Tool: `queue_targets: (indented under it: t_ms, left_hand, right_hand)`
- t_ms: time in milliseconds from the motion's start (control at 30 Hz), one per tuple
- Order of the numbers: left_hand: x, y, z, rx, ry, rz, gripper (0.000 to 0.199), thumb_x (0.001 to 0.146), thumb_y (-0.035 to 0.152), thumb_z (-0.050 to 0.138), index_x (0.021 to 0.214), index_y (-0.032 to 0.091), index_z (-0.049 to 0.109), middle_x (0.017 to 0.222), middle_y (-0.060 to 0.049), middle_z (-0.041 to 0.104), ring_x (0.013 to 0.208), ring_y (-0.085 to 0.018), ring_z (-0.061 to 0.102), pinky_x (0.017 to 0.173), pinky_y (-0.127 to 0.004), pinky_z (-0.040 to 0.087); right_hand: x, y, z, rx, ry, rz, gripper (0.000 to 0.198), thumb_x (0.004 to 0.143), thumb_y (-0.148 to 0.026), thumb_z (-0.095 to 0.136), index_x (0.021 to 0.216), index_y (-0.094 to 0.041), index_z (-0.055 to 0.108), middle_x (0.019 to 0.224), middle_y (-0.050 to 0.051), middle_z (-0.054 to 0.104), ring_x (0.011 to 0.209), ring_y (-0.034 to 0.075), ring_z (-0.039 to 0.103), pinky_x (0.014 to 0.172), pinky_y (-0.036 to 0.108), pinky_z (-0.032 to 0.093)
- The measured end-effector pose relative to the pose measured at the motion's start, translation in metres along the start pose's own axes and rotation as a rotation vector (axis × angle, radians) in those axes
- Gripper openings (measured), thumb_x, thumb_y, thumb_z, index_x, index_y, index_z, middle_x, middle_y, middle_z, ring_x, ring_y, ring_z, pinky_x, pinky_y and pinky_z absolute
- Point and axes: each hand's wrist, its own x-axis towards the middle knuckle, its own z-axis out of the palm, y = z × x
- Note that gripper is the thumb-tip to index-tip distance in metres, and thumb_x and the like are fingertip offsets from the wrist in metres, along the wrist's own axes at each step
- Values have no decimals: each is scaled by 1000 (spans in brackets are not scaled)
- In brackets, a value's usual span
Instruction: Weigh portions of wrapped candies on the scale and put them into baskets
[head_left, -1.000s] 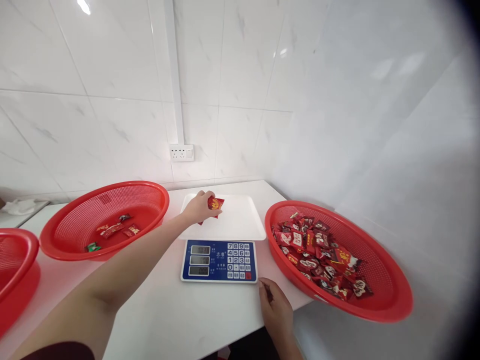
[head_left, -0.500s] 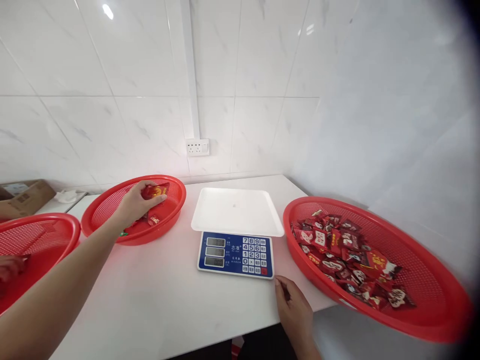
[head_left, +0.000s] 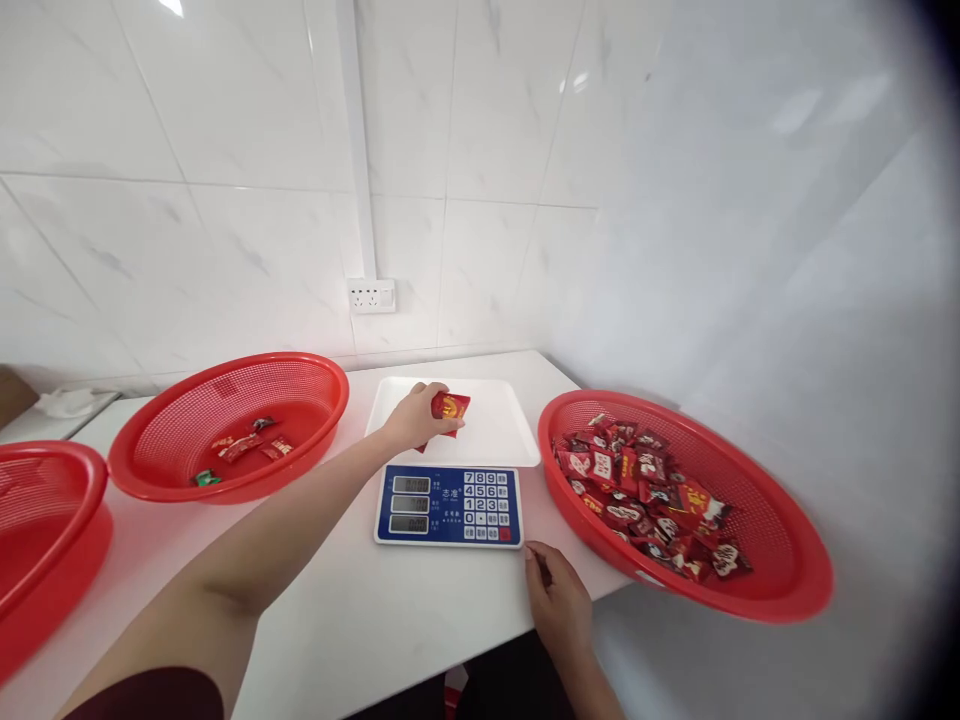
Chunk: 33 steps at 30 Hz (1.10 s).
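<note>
My left hand [head_left: 416,415] is closed on red candy packets [head_left: 450,408], held over the white weighing pan [head_left: 487,430] of a digital scale. One packet with gold print shows at the fingertips, and the edge of another peeks out below the palm. My right hand [head_left: 561,605] rests curled on the table beside the lower right corner of the scale's blue keypad panel [head_left: 450,507]; nothing shows in its fingers. Left of the scale, a red basket [head_left: 225,385] has several small packets in it, one of them green [head_left: 206,478].
At the right stands a large red basket [head_left: 787,560] with a heap of red candy packets [head_left: 645,490], overhanging the table edge. Another red basket [head_left: 60,560] is cut off at the left. Behind the white table [head_left: 315,620] rises a tiled wall with a socket [head_left: 371,295].
My left hand has moved right, out of the left basket to above the weighing pan, carrying candy packets. My right hand stays by the scale. The other hand at the far left is out of view.
</note>
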Motion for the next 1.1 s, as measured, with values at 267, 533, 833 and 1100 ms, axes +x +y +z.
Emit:
queue_targets:
  t_ms: [267, 533, 833, 1100]
  left_hand:
    - [21, -11, 12, -59, -2, -43, 38, 84, 27, 48, 121, 22, 41, 117, -6, 53, 88, -13, 60, 72, -23, 50]
    - [7, -33, 0, 101, -143, -44, 27, 77, 24, 53, 103, 22, 59, 96, -2, 65, 84, -16, 61, 73, -24, 48]
    - [18, -32, 13, 280, -135, 40, 25, 74, 33, 57, 93, 20, 66, 94, -6, 62, 89, -22, 60, 76, -27, 46]
    - [14, -40, -3, 407, 49, -53, 35, 82, 34, 46, 108, 14, 58, 103, -14, 60, 98, -29, 54, 81, -39, 43]
  right_hand:
    - [-1, 0, 0, -22, 41, -74, 32, 87, -37, 37, 88, -18, 63, 82, 6, 68, 72, 17, 63, 65, 26, 49]
    - [-2, 7, 2, -43, 24, -108, 28, 87, -35, 40, 90, -19, 63, 81, 5, 67, 71, 17, 62, 64, 26, 48]
    - [-1, 1, 1, -50, 70, -137, 28, 87, -33, 39, 87, -19, 63, 76, 5, 67, 68, 17, 62, 60, 26, 47]
    - [0, -1, 0, -58, 94, -164, 28, 88, -32, 38, 85, -18, 62, 75, 5, 66, 67, 17, 62, 60, 26, 47]
